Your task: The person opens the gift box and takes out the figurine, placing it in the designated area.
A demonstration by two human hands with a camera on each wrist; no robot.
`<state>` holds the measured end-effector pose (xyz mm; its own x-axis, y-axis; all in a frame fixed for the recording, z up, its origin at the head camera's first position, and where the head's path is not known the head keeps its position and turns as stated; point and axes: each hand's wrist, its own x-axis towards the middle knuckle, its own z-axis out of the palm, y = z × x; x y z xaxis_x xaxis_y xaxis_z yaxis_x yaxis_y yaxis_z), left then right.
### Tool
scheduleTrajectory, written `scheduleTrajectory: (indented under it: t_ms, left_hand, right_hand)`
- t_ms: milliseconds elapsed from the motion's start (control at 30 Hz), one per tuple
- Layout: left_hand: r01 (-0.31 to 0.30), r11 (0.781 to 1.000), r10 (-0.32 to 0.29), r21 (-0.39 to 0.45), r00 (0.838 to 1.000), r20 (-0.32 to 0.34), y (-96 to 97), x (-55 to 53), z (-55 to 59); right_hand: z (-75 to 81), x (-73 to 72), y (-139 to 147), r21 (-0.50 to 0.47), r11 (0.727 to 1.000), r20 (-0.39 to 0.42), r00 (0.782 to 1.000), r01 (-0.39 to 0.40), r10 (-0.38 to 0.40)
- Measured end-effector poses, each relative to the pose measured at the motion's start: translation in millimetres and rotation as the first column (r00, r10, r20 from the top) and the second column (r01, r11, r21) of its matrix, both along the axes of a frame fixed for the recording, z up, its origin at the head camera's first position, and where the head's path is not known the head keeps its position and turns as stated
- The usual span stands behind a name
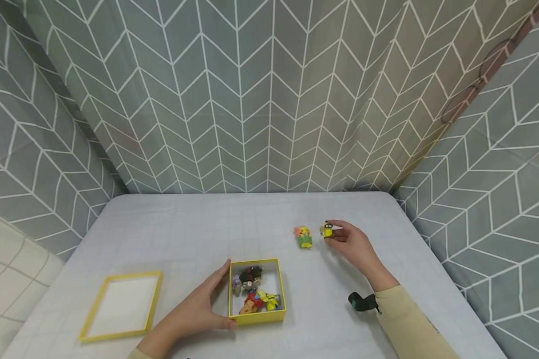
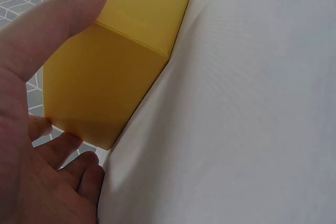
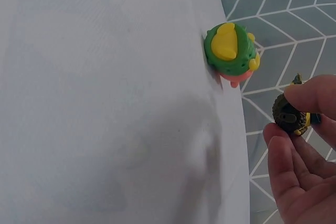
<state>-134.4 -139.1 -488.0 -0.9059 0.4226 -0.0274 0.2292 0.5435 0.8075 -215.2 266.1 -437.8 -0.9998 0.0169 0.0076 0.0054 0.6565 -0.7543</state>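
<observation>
With our right grip (image 1: 352,245) nearly closed, we pinch a Minion figurine (image 1: 327,231) above the surface (image 1: 197,229), near the green-and-yellow figurine (image 1: 305,239). Our left grip (image 1: 196,308) spreads wide, thumb and fingers holding the yellow box (image 1: 262,318).

The box (image 1: 261,317) is yellow, the curtain (image 1: 256,99) grey with white chevrons.

Booth of chevron-patterned curtains (image 1: 256,99)

Behind the bare right hand (image 1: 354,248) we see a pale beige sleeve (image 1: 413,324) and a black, bent wrist camera (image 1: 363,302); the left sleeve (image 1: 139,354) matches.
</observation>
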Motion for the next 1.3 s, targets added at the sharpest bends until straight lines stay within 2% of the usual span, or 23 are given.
scheduleTrajectory:
  t_ms: [167,533,1300]
  left_hand:
    - [-0.004,1.0,0.004,-0.008,1.0,-0.008,0.1,0.6,0.3]
    - [0.006,1.0,-0.006,0.011,1.0,0.008,-0.5,0.0,-0.7]
    - [0.005,1.0,-0.005,0.018,0.999,0.039,1.2,1.0,3.0]
  right_hand:
    - [-2.1,-4.0,2,0.047,0.999,0.033,0.999,0.025,-0.026]
    - [-10.0,-15.1,8,0.09,0.996,0.103,0.994,0.023,-0.033]
    - [-14.7,-28.4,6,0.187,0.982,0.145,0.989,-0.022,-0.006]
